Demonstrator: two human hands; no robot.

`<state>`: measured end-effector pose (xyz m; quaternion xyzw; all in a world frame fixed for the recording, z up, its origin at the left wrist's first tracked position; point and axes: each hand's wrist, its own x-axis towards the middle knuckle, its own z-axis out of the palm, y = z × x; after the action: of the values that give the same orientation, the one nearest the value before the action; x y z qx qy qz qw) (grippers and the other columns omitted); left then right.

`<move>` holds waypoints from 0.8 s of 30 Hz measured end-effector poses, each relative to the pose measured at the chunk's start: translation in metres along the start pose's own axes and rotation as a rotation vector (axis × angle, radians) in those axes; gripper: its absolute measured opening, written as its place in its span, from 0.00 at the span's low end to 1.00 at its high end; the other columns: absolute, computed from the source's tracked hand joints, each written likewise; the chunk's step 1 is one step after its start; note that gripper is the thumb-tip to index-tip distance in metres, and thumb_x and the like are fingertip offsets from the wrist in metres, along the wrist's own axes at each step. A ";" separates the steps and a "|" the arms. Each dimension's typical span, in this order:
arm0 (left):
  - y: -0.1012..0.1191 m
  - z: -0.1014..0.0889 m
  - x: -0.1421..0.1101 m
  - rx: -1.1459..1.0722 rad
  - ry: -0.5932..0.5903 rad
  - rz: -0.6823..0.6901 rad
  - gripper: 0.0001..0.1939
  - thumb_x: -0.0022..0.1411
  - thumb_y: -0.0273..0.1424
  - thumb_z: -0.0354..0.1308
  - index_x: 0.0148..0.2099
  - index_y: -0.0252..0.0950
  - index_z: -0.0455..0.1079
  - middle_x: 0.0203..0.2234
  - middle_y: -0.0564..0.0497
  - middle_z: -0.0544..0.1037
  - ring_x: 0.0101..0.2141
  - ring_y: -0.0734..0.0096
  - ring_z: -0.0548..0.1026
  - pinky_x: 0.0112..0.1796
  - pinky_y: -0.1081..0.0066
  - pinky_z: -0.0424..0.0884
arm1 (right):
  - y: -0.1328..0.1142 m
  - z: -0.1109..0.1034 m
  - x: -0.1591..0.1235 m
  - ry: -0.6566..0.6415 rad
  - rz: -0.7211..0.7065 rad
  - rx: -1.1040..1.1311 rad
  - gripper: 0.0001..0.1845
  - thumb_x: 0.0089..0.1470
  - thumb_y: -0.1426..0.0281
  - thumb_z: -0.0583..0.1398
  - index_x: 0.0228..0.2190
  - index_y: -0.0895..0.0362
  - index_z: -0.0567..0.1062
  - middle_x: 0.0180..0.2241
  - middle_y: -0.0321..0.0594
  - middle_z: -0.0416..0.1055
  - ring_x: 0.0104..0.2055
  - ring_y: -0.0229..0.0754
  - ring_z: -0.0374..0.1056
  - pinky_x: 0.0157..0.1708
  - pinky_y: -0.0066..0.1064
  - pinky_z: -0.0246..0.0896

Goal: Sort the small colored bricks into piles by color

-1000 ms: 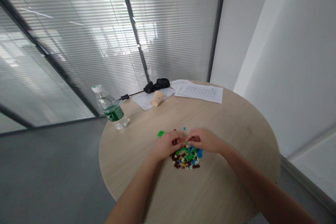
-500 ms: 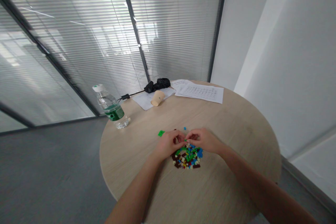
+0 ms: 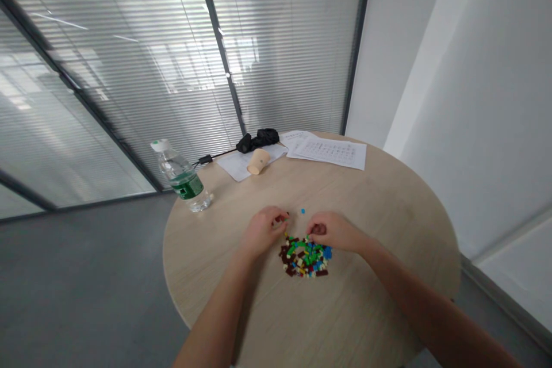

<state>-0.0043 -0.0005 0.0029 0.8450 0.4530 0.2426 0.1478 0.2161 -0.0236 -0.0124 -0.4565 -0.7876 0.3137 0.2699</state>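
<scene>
A pile of small toy building bricks [image 3: 305, 257] in brown, green, blue, red, yellow and white lies on the round table. My left hand [image 3: 264, 231] is at the pile's far left edge, thumb and fingers pinched on what looks like a small green brick [image 3: 287, 219]. Against the pile's far right side, my right hand [image 3: 331, 231] is closed in a pinch, with a bit of green [image 3: 307, 237] at its fingertips. A single blue brick [image 3: 303, 211] lies apart, beyond the pile and between the hands.
A plastic water bottle [image 3: 186, 181] with a green label stands at the table's left edge. Farther back are a paper cup [image 3: 257, 161] on its side, a black folded umbrella [image 3: 263, 138] and printed sheets [image 3: 330, 151]. Blinds and a white wall rise behind the table [image 3: 388, 201].
My hands, close together before, have drawn apart; the left moved left and the right shifted only slightly. The green piece that lay left of my left hand is now out of sight.
</scene>
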 end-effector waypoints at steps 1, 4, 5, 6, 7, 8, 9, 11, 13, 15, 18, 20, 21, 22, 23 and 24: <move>-0.004 -0.003 0.000 0.044 0.028 -0.032 0.07 0.58 0.29 0.54 0.37 0.35 0.73 0.32 0.49 0.76 0.34 0.70 0.71 0.37 0.72 0.65 | -0.001 0.000 0.000 0.001 -0.015 -0.024 0.05 0.44 0.76 0.61 0.26 0.59 0.77 0.26 0.36 0.73 0.26 0.34 0.65 0.26 0.24 0.56; -0.015 -0.012 -0.001 0.163 0.071 -0.156 0.07 0.58 0.30 0.53 0.34 0.35 0.72 0.31 0.48 0.76 0.35 0.66 0.71 0.38 0.69 0.65 | -0.004 -0.002 0.000 0.001 -0.036 -0.069 0.06 0.43 0.77 0.61 0.26 0.59 0.77 0.26 0.37 0.73 0.26 0.34 0.64 0.27 0.24 0.56; -0.017 -0.014 -0.002 0.198 0.068 -0.190 0.07 0.57 0.30 0.53 0.34 0.35 0.72 0.31 0.47 0.76 0.36 0.65 0.71 0.38 0.69 0.65 | -0.005 -0.002 -0.001 0.000 -0.038 -0.074 0.06 0.43 0.78 0.61 0.26 0.59 0.77 0.27 0.37 0.72 0.26 0.34 0.64 0.27 0.24 0.56; -0.019 -0.015 -0.002 0.227 0.063 -0.218 0.07 0.57 0.30 0.54 0.33 0.35 0.72 0.31 0.47 0.76 0.36 0.64 0.71 0.37 0.69 0.65 | -0.005 -0.003 -0.001 -0.002 -0.041 -0.075 0.06 0.43 0.78 0.61 0.26 0.59 0.77 0.27 0.37 0.72 0.26 0.34 0.63 0.27 0.24 0.56; -0.020 -0.017 -0.003 0.250 0.056 -0.236 0.07 0.57 0.30 0.54 0.33 0.35 0.72 0.32 0.47 0.76 0.37 0.64 0.71 0.37 0.69 0.65 | -0.006 -0.003 -0.001 -0.003 -0.043 -0.075 0.06 0.43 0.79 0.60 0.26 0.59 0.77 0.27 0.37 0.72 0.26 0.34 0.63 0.27 0.23 0.56; -0.021 -0.017 -0.003 0.269 0.050 -0.246 0.07 0.56 0.30 0.54 0.33 0.36 0.72 0.32 0.47 0.76 0.37 0.64 0.71 0.37 0.69 0.65 | -0.005 -0.004 -0.001 -0.005 -0.045 -0.074 0.06 0.43 0.79 0.60 0.26 0.59 0.77 0.27 0.37 0.72 0.26 0.34 0.63 0.27 0.23 0.56; -0.021 -0.018 -0.004 0.281 0.048 -0.249 0.07 0.57 0.30 0.53 0.33 0.36 0.72 0.32 0.47 0.76 0.38 0.63 0.71 0.38 0.69 0.65 | -0.005 -0.004 -0.001 -0.006 -0.046 -0.073 0.06 0.44 0.78 0.60 0.26 0.59 0.77 0.27 0.37 0.71 0.26 0.34 0.63 0.27 0.23 0.56; -0.020 -0.018 -0.004 0.298 0.050 -0.245 0.07 0.57 0.30 0.53 0.33 0.36 0.73 0.33 0.47 0.76 0.38 0.64 0.71 0.38 0.69 0.65 | -0.003 -0.003 -0.001 -0.008 -0.049 -0.070 0.05 0.44 0.78 0.60 0.26 0.59 0.77 0.27 0.37 0.71 0.26 0.33 0.63 0.27 0.23 0.56; -0.020 -0.017 -0.004 0.310 0.050 -0.248 0.07 0.57 0.30 0.53 0.33 0.37 0.73 0.34 0.47 0.75 0.39 0.64 0.71 0.39 0.69 0.65 | -0.001 -0.003 0.000 -0.012 -0.050 -0.069 0.05 0.45 0.78 0.61 0.26 0.59 0.77 0.27 0.37 0.71 0.26 0.33 0.63 0.27 0.23 0.56; -0.020 -0.016 -0.005 0.312 0.053 -0.263 0.08 0.57 0.31 0.54 0.34 0.38 0.74 0.35 0.48 0.75 0.39 0.65 0.71 0.38 0.70 0.66 | 0.000 -0.003 0.000 -0.016 -0.051 -0.076 0.05 0.45 0.78 0.61 0.27 0.58 0.77 0.27 0.36 0.71 0.27 0.34 0.63 0.27 0.24 0.56; -0.021 -0.015 -0.005 0.293 0.078 -0.264 0.08 0.56 0.32 0.54 0.36 0.38 0.74 0.36 0.48 0.74 0.39 0.66 0.71 0.38 0.71 0.66 | 0.001 -0.003 0.000 -0.016 -0.064 -0.088 0.04 0.45 0.77 0.61 0.26 0.58 0.77 0.27 0.37 0.70 0.27 0.34 0.63 0.27 0.24 0.56; -0.021 -0.013 -0.004 0.248 0.108 -0.245 0.09 0.57 0.31 0.54 0.37 0.38 0.74 0.37 0.48 0.74 0.38 0.66 0.72 0.39 0.71 0.66 | 0.001 -0.004 -0.001 -0.015 -0.066 -0.091 0.04 0.45 0.76 0.62 0.26 0.59 0.77 0.27 0.37 0.71 0.27 0.34 0.64 0.27 0.24 0.57; -0.020 -0.013 -0.004 0.209 0.121 -0.224 0.09 0.57 0.31 0.54 0.37 0.37 0.74 0.37 0.48 0.74 0.38 0.66 0.72 0.39 0.71 0.66 | 0.001 -0.004 -0.001 -0.014 -0.064 -0.094 0.04 0.46 0.76 0.61 0.27 0.59 0.77 0.27 0.37 0.71 0.27 0.34 0.64 0.28 0.24 0.57; -0.018 -0.013 -0.004 0.156 0.124 -0.192 0.09 0.57 0.31 0.54 0.37 0.37 0.74 0.37 0.48 0.73 0.38 0.67 0.72 0.40 0.71 0.66 | 0.001 -0.004 -0.001 -0.013 -0.060 -0.100 0.04 0.46 0.76 0.61 0.27 0.59 0.77 0.28 0.37 0.71 0.27 0.34 0.64 0.27 0.24 0.57; -0.016 -0.012 -0.003 0.095 0.116 -0.150 0.09 0.57 0.30 0.54 0.37 0.36 0.74 0.36 0.48 0.74 0.37 0.68 0.72 0.39 0.71 0.67 | 0.001 -0.004 -0.001 -0.009 -0.059 -0.108 0.04 0.46 0.76 0.61 0.27 0.59 0.77 0.28 0.38 0.71 0.27 0.34 0.64 0.27 0.24 0.57; -0.014 -0.012 -0.003 0.030 0.091 -0.102 0.09 0.57 0.30 0.54 0.37 0.36 0.74 0.35 0.48 0.74 0.36 0.69 0.72 0.39 0.72 0.67 | 0.001 -0.004 -0.001 -0.002 -0.064 -0.116 0.04 0.46 0.76 0.61 0.27 0.59 0.77 0.28 0.38 0.72 0.27 0.34 0.64 0.27 0.24 0.57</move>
<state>-0.0218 0.0050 0.0058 0.8110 0.5053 0.2663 0.1265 0.2201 -0.0232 -0.0105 -0.4455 -0.8191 0.2590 0.2519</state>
